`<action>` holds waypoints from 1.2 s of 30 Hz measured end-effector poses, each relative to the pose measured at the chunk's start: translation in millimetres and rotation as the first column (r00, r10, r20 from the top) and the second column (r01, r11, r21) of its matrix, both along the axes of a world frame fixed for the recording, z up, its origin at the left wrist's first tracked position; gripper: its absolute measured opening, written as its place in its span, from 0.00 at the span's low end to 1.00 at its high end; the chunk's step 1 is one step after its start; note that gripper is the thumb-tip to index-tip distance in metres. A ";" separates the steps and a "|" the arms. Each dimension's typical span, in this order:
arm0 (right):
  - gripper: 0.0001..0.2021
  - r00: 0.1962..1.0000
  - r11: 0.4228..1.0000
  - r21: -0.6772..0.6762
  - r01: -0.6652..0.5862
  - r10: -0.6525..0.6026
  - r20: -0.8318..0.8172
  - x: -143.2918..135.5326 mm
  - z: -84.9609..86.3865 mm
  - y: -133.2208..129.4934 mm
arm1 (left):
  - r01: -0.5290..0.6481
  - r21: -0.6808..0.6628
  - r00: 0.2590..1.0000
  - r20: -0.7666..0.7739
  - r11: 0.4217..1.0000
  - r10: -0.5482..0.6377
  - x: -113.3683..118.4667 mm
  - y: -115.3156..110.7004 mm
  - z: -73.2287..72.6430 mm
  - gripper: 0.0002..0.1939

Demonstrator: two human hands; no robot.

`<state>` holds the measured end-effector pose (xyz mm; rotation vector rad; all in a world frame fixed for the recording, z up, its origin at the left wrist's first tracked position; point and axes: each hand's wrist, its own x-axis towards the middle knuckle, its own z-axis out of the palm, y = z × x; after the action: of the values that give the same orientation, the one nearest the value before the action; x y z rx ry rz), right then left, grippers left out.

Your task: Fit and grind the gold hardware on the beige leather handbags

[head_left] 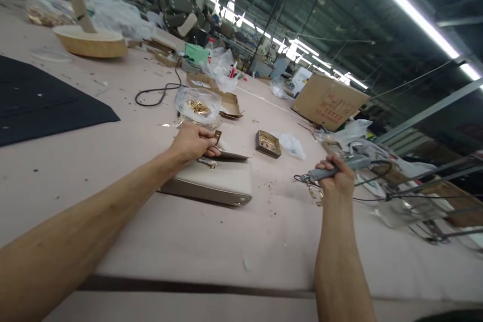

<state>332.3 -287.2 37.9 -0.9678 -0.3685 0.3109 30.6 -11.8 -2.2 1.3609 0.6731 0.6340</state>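
1. The pale worktable (pixel 113 171) carries everything.
2. A beige handbag (pixel 215 183) lies flat mid-table.
3. My left hand (pixel 194 142) rests on the bag's top edge, fingers pinching its flap.
4. My right hand (pixel 337 176) is fisted around a grey electric screwdriver (pixel 339 167), off to the bag's right.
5. A small tray of gold fittings (pixel 268 143) sits between them, farther back.

Both forearms bare to the frame edge, no sleeves, gloves, watch or rings visible on left hand (pixel 194 142) or right hand (pixel 337 177).

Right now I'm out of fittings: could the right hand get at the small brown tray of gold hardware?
Probably not freely: the right hand is shut on a grey corded tool. The tray lies uncovered on the table between the hands.
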 end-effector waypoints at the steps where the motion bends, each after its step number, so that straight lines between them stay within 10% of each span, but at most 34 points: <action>1: 0.18 0.997 0.999 0.043 0.023 -0.020 -0.079 10.4 -14.8 -10.6 | -0.003 0.005 1.000 -0.001 1.000 0.003 0.0 -0.6 0.5 0.03; 6: 0.20 0.965 0.992 0.103 0.079 -0.050 -0.259 32.5 -72.8 -24.1 | -0.044 0.007 0.999 -0.031 0.999 0.044 2.5 0.6 -2.0 0.05; 11: 0.18 0.951 0.994 0.075 0.075 -0.048 -0.306 32.6 -93.7 -10.4 | -0.043 0.028 0.995 -0.088 0.999 0.045 3.8 3.3 -5.8 0.05; 36: 0.17 0.945 0.998 -0.055 -0.015 -0.004 -0.328 4.6 -98.8 4.4 | -0.052 0.060 0.994 -0.088 0.997 0.058 5.1 4.4 -8.6 0.04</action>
<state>336.9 -282.8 -60.9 -0.9510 -0.0575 0.4822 35.7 -7.4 -10.8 1.4353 0.7720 0.6433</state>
